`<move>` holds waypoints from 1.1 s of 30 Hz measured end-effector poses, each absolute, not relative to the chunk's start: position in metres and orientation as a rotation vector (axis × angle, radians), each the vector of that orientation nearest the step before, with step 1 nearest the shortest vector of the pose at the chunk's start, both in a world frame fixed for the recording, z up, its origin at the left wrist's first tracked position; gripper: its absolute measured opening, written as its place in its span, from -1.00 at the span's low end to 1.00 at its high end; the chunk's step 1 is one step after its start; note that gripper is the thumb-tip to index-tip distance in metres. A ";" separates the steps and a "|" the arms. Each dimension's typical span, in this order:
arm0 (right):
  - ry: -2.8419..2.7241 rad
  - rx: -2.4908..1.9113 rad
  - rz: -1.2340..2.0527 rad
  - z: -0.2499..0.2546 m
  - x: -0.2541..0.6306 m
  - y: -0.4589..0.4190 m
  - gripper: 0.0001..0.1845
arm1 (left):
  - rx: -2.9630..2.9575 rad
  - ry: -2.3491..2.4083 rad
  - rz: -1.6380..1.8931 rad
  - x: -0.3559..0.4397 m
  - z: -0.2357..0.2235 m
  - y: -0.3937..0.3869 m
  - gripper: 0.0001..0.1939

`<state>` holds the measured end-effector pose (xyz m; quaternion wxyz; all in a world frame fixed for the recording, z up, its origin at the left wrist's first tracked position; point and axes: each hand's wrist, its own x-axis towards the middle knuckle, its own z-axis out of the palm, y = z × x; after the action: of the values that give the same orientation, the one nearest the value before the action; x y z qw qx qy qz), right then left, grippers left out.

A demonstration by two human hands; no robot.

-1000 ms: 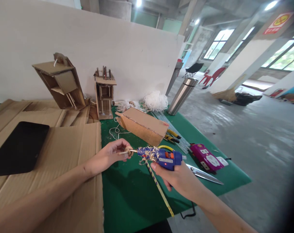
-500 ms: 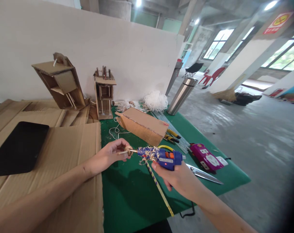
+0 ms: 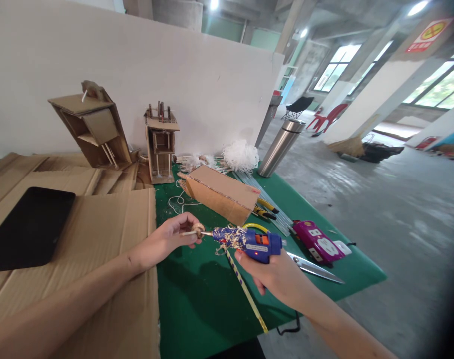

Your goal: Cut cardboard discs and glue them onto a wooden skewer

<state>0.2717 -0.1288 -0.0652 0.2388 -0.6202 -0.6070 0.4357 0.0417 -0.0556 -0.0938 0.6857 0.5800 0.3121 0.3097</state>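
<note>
Almost nothing has moved since the earlier frames: both hands hold the same pose at lower centre, shifted barely upward. Left hand (image 3: 170, 238) is curled shut, pinching a small wooden piece on a thin stick (image 3: 195, 231) between its fingertips. Right hand (image 3: 277, 275) is closed round the grip of a blue glue gun (image 3: 249, 242), nozzle touching the wooden piece, barrel crusted with dried glue. Both hover over the green mat (image 3: 197, 299). Just behind sits a cardboard box (image 3: 221, 193); right of the gun lie scissors (image 3: 315, 267) and a purple power strip (image 3: 317, 242). Flat cardboard sheets (image 3: 100, 224) fill the left, cardboard models (image 3: 96, 124) upper left, steel flask (image 3: 281, 145) upper centre.
</note>
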 end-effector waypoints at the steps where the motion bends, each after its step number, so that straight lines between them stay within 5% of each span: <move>1: -1.660 -1.691 1.198 -0.065 0.272 -0.129 -0.59 | 1.300 0.700 0.693 0.042 -0.094 -0.056 -0.82; 20: -1.629 -1.663 1.211 -0.068 0.270 -0.131 -0.67 | 1.279 0.729 0.700 0.044 -0.094 -0.055 -0.80; 33: -1.772 -1.645 1.032 -0.065 0.274 -0.132 -0.51 | 1.303 0.711 0.694 0.042 -0.092 -0.056 -0.81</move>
<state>0.2745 -0.1320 -0.0654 0.2537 -0.6055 -0.6519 0.3796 0.0423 -0.0558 -0.0924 0.6828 0.5809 0.3171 0.3096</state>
